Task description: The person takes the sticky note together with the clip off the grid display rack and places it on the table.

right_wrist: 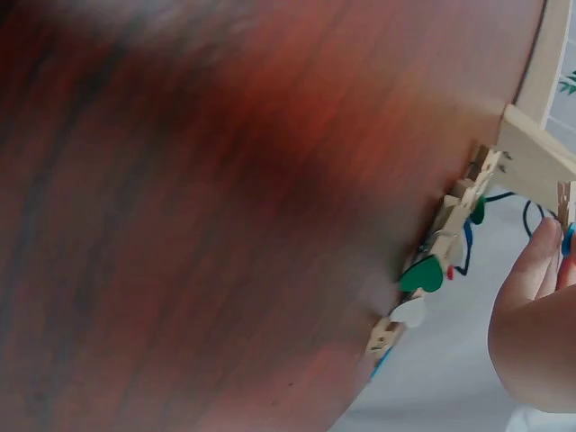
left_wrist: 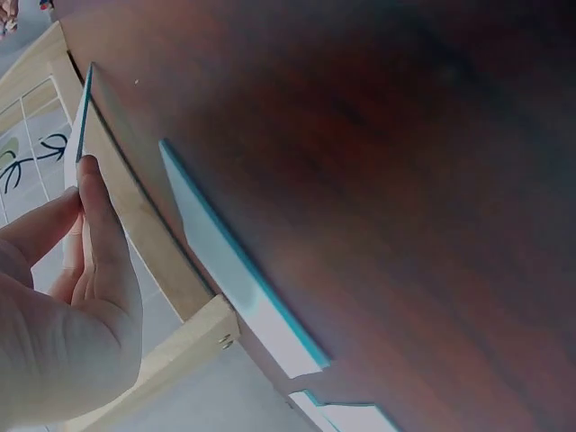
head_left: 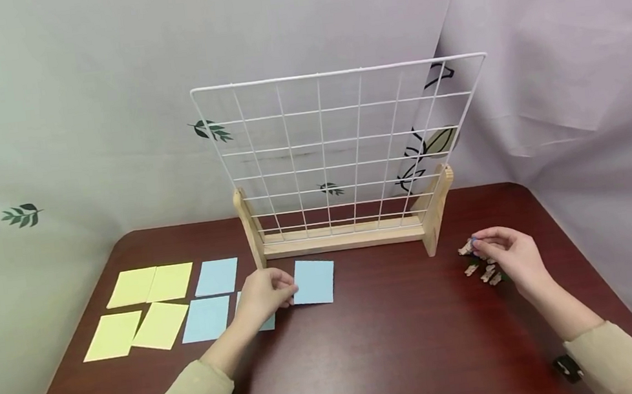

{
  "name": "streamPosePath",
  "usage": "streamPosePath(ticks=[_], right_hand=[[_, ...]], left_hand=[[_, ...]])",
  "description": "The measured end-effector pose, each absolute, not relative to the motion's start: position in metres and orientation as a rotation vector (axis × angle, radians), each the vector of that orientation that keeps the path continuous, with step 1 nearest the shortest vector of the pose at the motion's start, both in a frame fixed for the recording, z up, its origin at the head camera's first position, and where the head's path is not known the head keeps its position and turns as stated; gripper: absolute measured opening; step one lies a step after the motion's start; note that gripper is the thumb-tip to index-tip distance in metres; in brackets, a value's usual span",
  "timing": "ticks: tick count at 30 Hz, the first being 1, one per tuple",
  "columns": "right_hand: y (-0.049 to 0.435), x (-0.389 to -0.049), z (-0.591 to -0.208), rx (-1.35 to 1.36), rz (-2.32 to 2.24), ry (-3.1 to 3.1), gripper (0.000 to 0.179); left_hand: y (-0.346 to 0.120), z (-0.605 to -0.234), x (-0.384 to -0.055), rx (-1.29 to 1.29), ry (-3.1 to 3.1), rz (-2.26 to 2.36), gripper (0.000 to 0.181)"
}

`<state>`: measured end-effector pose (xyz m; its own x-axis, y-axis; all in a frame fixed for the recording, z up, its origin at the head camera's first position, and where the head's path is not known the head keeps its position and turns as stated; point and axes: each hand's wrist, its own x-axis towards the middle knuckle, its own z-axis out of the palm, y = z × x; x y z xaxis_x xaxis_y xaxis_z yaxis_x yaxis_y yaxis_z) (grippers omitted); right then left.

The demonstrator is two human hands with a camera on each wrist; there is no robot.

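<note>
My left hand [head_left: 268, 293] pinches a blue square card [head_left: 315, 281] by its left edge; in the left wrist view that card [left_wrist: 83, 126] appears nearly edge-on between thumb and fingers. Part of another blue card [head_left: 268, 323] shows behind the left hand on the table. At the right, my right hand [head_left: 511, 257] pinches a small wooden clothespin [head_left: 465, 248] with a blue piece on it, above a small pile of clothespins [head_left: 488, 273]. In the right wrist view the pile includes green and white hearts, such as the green heart [right_wrist: 422, 274].
A white wire grid [head_left: 323, 144] stands in a wooden base [head_left: 344, 241] at the back of the dark red table [head_left: 391, 344]. Several yellow cards [head_left: 112, 335] and more blue cards [head_left: 206, 319] lie at the left. Patterned cloth [head_left: 108, 116] hangs behind.
</note>
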<state>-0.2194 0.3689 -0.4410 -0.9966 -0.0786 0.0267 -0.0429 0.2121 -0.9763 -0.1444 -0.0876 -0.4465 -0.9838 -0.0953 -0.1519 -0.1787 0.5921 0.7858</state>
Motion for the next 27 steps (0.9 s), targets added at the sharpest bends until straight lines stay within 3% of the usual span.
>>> streamPosePath(ticks=[6, 15, 27], right_hand=[[0.372, -0.22, -0.446, -0.093, -1.784, 2.526, 0.008], [0.373, -0.221, -0.449, -0.066, -1.477, 2.705, 0.03], [0.375, -0.22, -0.449, -0.174, -1.102, 2.98, 0.018]], left_hand=[[-0.091, -0.451, -0.141, -0.244, 2.667, 1.38, 0.004], [-0.099, -0.456, -0.137, -0.18, 2.728, 1.25, 0.005], [-0.102, -0.456, -0.133, -0.143, 2.799, 1.107, 0.01]])
